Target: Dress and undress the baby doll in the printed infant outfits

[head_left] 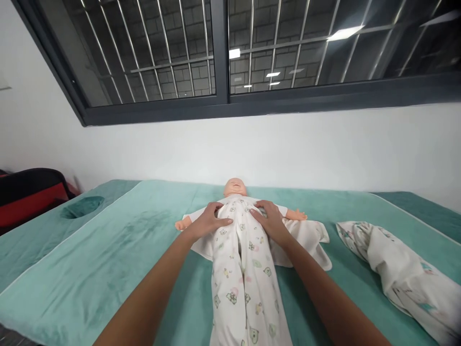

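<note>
A baby doll lies on its back on a teal padded table, head toward the wall. It wears white patterned trousers with small animal prints, and a white garment is spread under it. My left hand rests on the waistband at the doll's left side, fingers curled onto the cloth. My right hand lies on the waistband at the other side, fingers bent over the fabric. Both thumbs point inward toward the doll's belly.
A crumpled white patterned cloth lies on the table to the right. A round face hole sits in the table's far left. A black and red object stands at the left edge. White wall and barred window are behind.
</note>
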The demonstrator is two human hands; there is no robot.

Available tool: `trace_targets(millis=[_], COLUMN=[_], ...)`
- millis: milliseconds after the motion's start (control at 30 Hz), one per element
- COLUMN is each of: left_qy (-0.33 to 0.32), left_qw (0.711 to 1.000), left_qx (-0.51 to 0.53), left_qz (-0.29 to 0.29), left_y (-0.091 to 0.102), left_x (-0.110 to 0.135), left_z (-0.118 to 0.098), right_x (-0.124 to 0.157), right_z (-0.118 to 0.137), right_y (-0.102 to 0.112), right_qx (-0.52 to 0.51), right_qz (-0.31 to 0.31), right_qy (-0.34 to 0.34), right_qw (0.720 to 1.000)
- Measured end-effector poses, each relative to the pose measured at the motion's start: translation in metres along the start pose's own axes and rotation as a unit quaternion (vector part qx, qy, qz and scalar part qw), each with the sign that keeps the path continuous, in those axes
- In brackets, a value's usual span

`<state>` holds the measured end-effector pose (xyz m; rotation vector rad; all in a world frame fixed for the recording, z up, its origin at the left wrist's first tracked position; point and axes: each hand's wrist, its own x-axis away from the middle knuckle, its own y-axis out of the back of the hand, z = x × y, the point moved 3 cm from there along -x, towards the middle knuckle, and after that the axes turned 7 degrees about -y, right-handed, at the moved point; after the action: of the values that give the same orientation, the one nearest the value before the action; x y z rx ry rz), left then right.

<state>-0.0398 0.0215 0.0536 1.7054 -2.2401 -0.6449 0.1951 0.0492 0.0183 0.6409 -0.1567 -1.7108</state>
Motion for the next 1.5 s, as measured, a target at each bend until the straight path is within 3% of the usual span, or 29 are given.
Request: trace_targets(millis=[100,233,333,433,500,567,633,700,800,867,933,1133,1200,1367,1433,1500], left_qy=[-0.039,-0.083,-0.069,-0.03,-0.027,-0.052,-0.063,-0.044,-0.034,-0.045,-0.066,-0.038,-0.035,-0.096,-0.114,-0.122], left_qw=[0.997,0.992,0.996,0.994,0.991,0.993,0.993,0.994,0.998,0.997,0.994,0.998,0.999,0.991,0.989,0.987], left_qx=[-0.054,-0.085,-0.061,-0.031,-0.042,-0.077,-0.1,-0.094,-0.054,-0.017,-0.014,-0.027,-0.005,0.039,-0.012,-0.075], left_qz=[-0.03,-0.05,0.002,0.104,0.123,0.069,-0.006,-0.042,-0.007,0.062,0.087,-0.043,-0.035,0.089,0.089,0.079], left_y=[-0.003,-0.002,0.008,0.015,0.014,0.007,-0.003,-0.012,-0.016,-0.016,-0.016,-0.028,-0.03,-0.037,-0.045,-0.057], left_x=[-0.006,0.003,0.023,0.047,0.057,0.061,0.065,0.071,0.087,0.101,0.113,0.134,0.144,0.183,0.196,0.205], left_z=[-0.005,-0.007,-0.002,0.006,0.011,0.012,0.013,0.015,0.017,0.016,0.015,0.017,0.016,0.005,0.006,0.01], right_x=[-0.006,0.006,0.025,0.047,0.061,0.074,0.084,0.093,0.106,0.118,0.13,0.156,0.162,0.198,0.215,0.227], right_z=[0.001,-0.002,-0.006,-0.004,0.0,0.002,0.002,0.0,0.002,0.005,0.009,0.015,0.021,0.043,0.048,0.049], right_y=[-0.003,0.009,0.022,0.032,0.033,0.03,0.028,0.026,0.029,0.032,0.033,0.034,0.04,0.063,0.064,0.059], right_qx=[-0.029,-0.08,-0.095,-0.083,-0.072,-0.067,-0.07,-0.077,-0.082,-0.067,-0.055,-0.163,-0.154,-0.089,-0.046,0.007], right_qz=[-0.013,0.03,0.093,0.163,0.207,0.206,0.155,0.107,0.1,0.145,0.194,0.172,0.195,0.348,0.341,0.288], right_qy=[-0.023,-0.026,-0.048,-0.056,-0.045,-0.054,-0.09,-0.124,-0.129,-0.115,-0.105,-0.161,-0.154,-0.061,-0.023,0.013], right_qw=[0.999,0.996,0.99,0.982,0.975,0.975,0.981,0.983,0.983,0.98,0.974,0.958,0.956,0.931,0.939,0.958])
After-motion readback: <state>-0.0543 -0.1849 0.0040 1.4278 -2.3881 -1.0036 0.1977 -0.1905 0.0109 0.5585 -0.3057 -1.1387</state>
